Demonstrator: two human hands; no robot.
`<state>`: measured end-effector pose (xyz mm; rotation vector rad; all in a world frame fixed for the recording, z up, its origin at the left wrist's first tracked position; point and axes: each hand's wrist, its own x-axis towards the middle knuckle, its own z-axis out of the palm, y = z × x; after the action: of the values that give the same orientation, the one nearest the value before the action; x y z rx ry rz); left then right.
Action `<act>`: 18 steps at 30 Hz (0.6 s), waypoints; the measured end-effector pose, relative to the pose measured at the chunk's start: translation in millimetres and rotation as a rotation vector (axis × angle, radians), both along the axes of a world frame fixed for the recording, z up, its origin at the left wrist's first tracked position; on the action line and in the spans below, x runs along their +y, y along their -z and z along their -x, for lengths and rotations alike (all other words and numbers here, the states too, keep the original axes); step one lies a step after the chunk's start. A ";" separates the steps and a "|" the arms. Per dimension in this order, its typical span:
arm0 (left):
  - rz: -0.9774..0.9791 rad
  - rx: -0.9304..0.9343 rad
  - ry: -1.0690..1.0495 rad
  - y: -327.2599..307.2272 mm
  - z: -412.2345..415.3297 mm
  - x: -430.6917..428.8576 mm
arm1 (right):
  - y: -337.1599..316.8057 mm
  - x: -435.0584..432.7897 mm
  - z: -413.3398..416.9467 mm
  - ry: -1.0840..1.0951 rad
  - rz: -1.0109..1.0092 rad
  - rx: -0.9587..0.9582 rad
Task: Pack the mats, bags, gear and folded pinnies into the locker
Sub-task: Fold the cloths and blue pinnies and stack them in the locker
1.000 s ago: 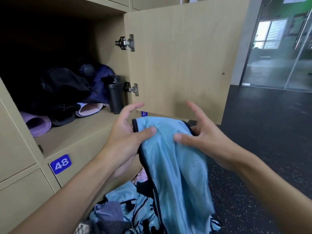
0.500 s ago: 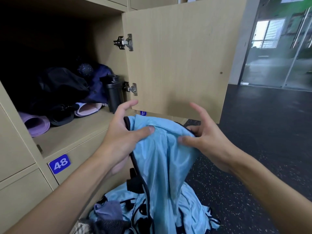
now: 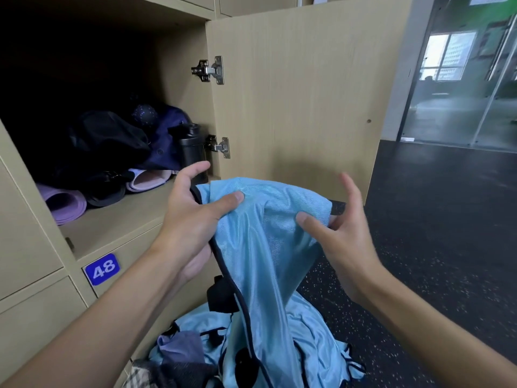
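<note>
**Pinny [image 3: 265, 247] hanging before the open locker [image 3: 117, 219]**

The left grip [image 3: 190, 219] is pinching its top edge, thumb over the cloth. The right grip [image 3: 344, 233] is pinching the other corner, forefinger sticking up free. The pinny is hanging between them, outside the locker, trailing onto a pile [image 3: 307, 331] below.

Speckled dark floor [image 3: 447, 247], glass partition [image 3: 453, 113] beyond
</note>
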<state>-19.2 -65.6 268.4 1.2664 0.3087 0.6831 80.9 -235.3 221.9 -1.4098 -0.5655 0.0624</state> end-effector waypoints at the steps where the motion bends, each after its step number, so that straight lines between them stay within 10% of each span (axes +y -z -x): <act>1: 0.017 0.007 -0.001 0.0 0.3 -0.7 | 2.4 0.1 2.6 -0.083 0.006 0.003; 5: 0.064 0.048 0.012 -0.8 -0.4 -2.2 | 3.0 4.8 17.1 -0.284 0.095 -0.082; 11: 0.081 0.266 0.190 20.9 -1.6 -14.4 | -4.4 7.0 8.8 -0.005 0.042 -0.191; 18: 0.085 0.024 0.005 7.8 -4.0 -6.7 | -11.2 -3.2 4.1 -0.226 0.053 -0.010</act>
<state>-15.1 -72.3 260.6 1.1951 0.3504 0.6444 76.8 -238.5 233.1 -1.3931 -0.7341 0.2528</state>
